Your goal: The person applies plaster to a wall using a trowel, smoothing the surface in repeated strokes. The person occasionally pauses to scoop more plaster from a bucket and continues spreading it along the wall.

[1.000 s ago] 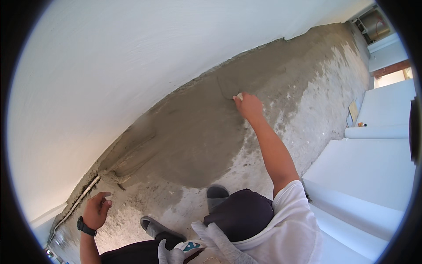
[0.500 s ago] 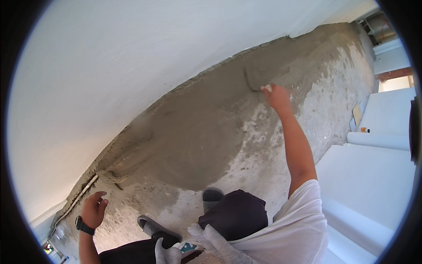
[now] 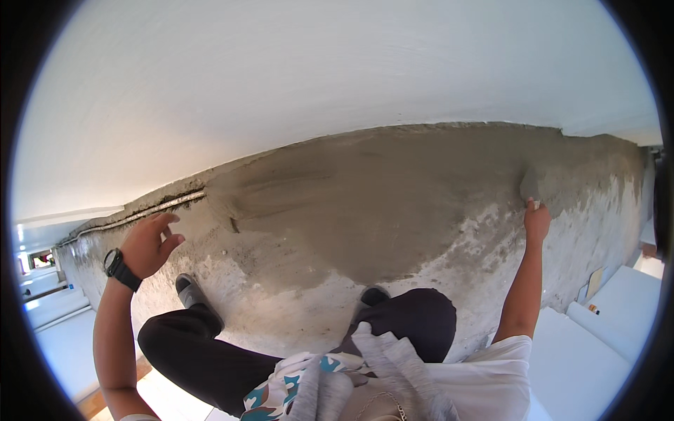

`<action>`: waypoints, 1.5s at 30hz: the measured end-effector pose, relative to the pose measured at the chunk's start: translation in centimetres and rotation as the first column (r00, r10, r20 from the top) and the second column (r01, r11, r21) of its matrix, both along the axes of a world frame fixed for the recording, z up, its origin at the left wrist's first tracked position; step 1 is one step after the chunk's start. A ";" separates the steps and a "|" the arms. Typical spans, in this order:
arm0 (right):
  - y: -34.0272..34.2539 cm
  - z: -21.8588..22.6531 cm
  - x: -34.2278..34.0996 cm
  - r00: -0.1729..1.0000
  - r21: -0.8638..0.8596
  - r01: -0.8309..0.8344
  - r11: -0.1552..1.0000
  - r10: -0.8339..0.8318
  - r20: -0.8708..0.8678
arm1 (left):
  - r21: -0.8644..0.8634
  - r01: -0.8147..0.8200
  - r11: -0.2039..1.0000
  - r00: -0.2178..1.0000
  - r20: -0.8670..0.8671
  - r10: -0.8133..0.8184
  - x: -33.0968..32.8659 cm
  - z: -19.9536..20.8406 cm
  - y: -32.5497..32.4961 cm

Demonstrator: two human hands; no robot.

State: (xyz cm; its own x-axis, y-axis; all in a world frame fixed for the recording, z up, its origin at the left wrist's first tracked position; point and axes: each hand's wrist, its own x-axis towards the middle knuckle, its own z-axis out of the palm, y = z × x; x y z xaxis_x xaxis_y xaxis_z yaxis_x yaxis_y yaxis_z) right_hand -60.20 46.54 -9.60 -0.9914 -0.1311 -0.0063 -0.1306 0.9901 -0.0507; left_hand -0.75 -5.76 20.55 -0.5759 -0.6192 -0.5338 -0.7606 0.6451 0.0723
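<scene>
Out to the right, my right hand (image 3: 538, 222) is closed around the pale handle of a trowel (image 3: 529, 185). The trowel's grey blade lies against the wet grey mortar (image 3: 365, 200), which spreads in a broad smooth patch along the foot of the white wall. My left hand (image 3: 150, 245) hangs in the air at the left, holding nothing, its fingers loosely bent and apart. A dark watch (image 3: 121, 269) sits on that wrist. Just beyond the left hand, a thin pale pipe (image 3: 158, 208) runs along the wall's base to the mortar's left end.
A white wall (image 3: 337, 63) borders the mortar on its far side. My sandalled feet (image 3: 188, 289) stand on the rough pale floor (image 3: 281, 316) nearer me. White panels (image 3: 604, 309) and a small tan piece (image 3: 595, 281) are at the lower right.
My view has turned, so the wall and mortar lie more level. The trowel's blade now shows broader in my right hand. My left hand still holds nothing.
</scene>
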 end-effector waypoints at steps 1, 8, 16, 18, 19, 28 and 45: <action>-0.8 0.6 0.7 1.000 -0.008 -0.026 1.000 0.026 0.000 | 0.005 0.021 1.000 1.000 -0.019 -0.021 0.4 -0.1 -0.4; -17.5 4.1 16.7 0.897 -0.172 -0.399 0.901 0.422 0.129 | 0.063 0.215 0.975 0.957 -0.212 -0.198 9.5 0.4 -9.1; -34.2 8.5 36.9 0.794 -0.008 -0.476 0.880 0.433 0.426 | 0.224 0.384 0.896 0.922 -0.150 -0.358 20.3 -8.0 -25.4; -35.6 8.9 40.0 0.824 0.088 -0.453 0.887 0.379 0.422 | 0.244 0.479 0.843 0.876 -0.198 -0.440 21.3 -10.9 -28.0; -35.6 9.1 41.4 0.850 0.071 -0.390 0.918 0.330 0.411 | 0.282 0.488 0.826 0.872 -0.212 -0.442 21.5 -12.4 -29.1; -33.5 8.3 41.3 0.949 0.043 -0.194 0.980 0.176 0.261 | 0.375 0.362 0.854 0.891 0.130 -0.435 31.6 -23.5 -32.2; -30.1 2.9 28.8 0.935 -0.049 -0.301 0.953 0.304 0.181 | -0.226 0.066 0.972 0.930 0.366 0.022 44.7 -15.2 -31.3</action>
